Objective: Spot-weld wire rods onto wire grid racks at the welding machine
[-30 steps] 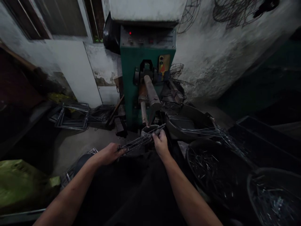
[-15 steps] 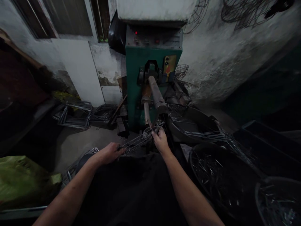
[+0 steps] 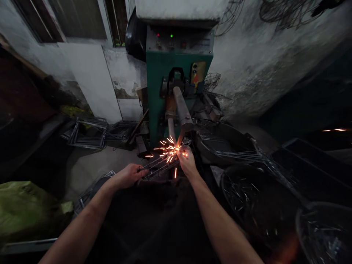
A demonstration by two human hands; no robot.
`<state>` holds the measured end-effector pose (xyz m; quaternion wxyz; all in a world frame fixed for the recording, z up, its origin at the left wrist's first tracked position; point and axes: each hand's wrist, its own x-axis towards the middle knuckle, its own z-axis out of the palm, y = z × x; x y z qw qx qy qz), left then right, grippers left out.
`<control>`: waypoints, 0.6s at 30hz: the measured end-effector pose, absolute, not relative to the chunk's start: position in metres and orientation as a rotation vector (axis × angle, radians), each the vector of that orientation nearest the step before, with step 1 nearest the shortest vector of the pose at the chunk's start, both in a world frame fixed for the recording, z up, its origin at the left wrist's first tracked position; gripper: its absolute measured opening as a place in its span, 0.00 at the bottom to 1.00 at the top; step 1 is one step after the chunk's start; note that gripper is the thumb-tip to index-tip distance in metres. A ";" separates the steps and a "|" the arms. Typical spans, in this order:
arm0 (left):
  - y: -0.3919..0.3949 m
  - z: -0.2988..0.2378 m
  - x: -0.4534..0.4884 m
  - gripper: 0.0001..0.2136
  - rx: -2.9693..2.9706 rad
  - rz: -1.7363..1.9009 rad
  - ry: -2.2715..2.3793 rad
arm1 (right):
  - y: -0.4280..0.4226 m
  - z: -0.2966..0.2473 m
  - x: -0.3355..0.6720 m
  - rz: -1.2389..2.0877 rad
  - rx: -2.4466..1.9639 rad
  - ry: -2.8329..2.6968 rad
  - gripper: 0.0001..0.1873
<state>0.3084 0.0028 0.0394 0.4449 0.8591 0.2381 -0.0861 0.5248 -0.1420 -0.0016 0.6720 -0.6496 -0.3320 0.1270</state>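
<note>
Sparks point(image 3: 169, 149) burst from a wire frame point(image 3: 155, 162) in front of a green machine point(image 3: 154, 88). The left hand point(image 3: 131, 176) clasps the frame's far end from the machine; the right hand point(image 3: 187, 161) pinches the nearer.

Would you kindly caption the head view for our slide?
Sparks fly at a green machine; left hand and right hand hold a wire frame.

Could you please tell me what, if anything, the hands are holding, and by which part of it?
A wire frame: the left hand holds its left end, the right hand near its right end, beside the sparks.
</note>
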 end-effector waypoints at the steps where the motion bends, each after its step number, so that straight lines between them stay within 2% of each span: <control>1: 0.001 0.039 0.308 0.25 2.123 -0.213 0.592 | -0.145 -0.001 0.523 0.295 -1.468 -0.739 0.13; 8: -0.015 0.050 0.313 0.23 2.295 -0.010 0.526 | -0.172 -0.010 0.524 0.223 -1.682 -0.720 0.15; 18: -0.021 0.053 0.335 0.22 2.314 -0.067 0.619 | -0.179 -0.019 0.534 0.326 -1.609 -0.636 0.17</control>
